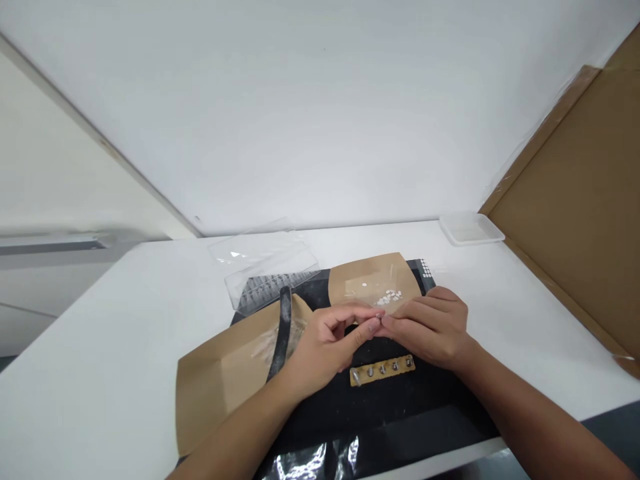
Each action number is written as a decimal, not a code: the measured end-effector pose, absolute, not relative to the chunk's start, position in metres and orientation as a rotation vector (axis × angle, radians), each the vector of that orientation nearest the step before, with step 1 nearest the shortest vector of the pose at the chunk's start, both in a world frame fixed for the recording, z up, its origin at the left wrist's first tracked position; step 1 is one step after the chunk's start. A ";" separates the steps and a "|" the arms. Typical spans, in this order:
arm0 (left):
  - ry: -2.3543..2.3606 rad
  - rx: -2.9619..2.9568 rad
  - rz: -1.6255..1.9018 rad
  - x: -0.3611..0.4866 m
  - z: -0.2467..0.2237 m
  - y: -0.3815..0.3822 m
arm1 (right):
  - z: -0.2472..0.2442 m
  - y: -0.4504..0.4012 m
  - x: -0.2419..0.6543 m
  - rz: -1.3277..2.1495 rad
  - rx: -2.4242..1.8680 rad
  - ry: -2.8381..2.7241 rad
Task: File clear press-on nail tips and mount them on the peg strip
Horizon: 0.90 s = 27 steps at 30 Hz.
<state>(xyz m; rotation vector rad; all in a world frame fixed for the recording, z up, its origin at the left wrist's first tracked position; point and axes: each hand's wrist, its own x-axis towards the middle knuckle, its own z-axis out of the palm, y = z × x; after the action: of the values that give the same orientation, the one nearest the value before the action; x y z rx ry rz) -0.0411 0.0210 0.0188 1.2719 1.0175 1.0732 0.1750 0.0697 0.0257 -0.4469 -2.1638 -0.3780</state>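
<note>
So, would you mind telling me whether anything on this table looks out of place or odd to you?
Yes, the leftmost metal stud on the tan strip appears tilted, unlike the four others in its row. Also, small white pieces lie loosely scattered on the kraft paper sheet beside the right hand.

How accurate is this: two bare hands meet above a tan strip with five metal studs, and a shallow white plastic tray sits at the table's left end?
Wrong side: the shallow white plastic tray sits at the table's right end, as the head view shows. The left hand and right hand meet above the tan strip's five metal studs.
</note>
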 end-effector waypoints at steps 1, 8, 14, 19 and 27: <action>1.020 1.270 1.073 -0.042 0.019 0.021 | 0.026 0.070 0.175 -0.372 -0.461 -2.153; 1.107 1.299 1.074 -0.046 0.019 0.022 | 0.025 0.072 0.174 -0.268 -0.498 -2.122; 1.091 1.292 1.101 -0.046 0.025 0.023 | 0.020 0.074 0.171 -0.092 -0.524 -2.099; 1.047 1.263 1.095 -0.046 0.028 0.022 | 0.018 0.076 0.171 0.208 -0.526 -2.121; 1.026 1.287 1.076 -0.047 0.021 0.023 | 0.015 0.079 0.171 0.371 -0.452 -2.159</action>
<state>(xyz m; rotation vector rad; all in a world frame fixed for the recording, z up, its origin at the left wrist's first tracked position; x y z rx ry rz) -0.0475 0.0225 0.0214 1.2872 1.0263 1.0760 0.1712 0.0791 0.0152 -0.4523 -2.1594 0.3708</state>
